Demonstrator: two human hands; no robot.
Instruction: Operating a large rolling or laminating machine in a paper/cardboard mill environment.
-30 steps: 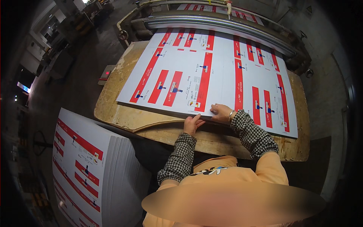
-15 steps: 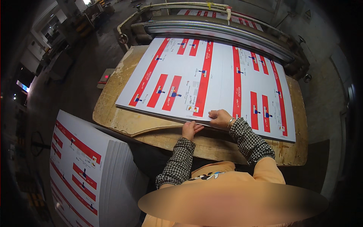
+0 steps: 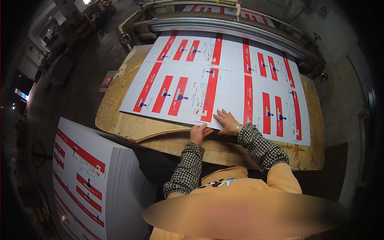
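Note:
A large white printed sheet (image 3: pixel 230 96) with red bars and small blue figures lies on the wooden table (image 3: pixel 160 142). Beyond it, another printed sheet (image 3: pixel 230 50) reaches under the metal roller (image 3: pixel 224 30), its near edge blurred. My right hand (image 3: pixel 228 122) rests on the sheet's near edge, fingers spread and mostly flat, a bracelet at the wrist. Just left of it, my left hand (image 3: pixel 199 133) is at the same edge, thumb and fingers stretched out and apart. Whether its fingertips go under the edge is hard to see.
A tall stack of similar printed sheets (image 3: pixel 80 176) stands on the lower left, beside the table. A small box with a red light (image 3: pixel 108 80) sits by the table's left edge. Past the roller, more printed sheets (image 3: pixel 228 12) show. A handwheel (image 3: pixel 125 38) is at the roller's left end.
The top sheet has slid away toward the roller, baring the sheet beneath. My right hand has gone from pinching the near edge to lying spread on the sheet.

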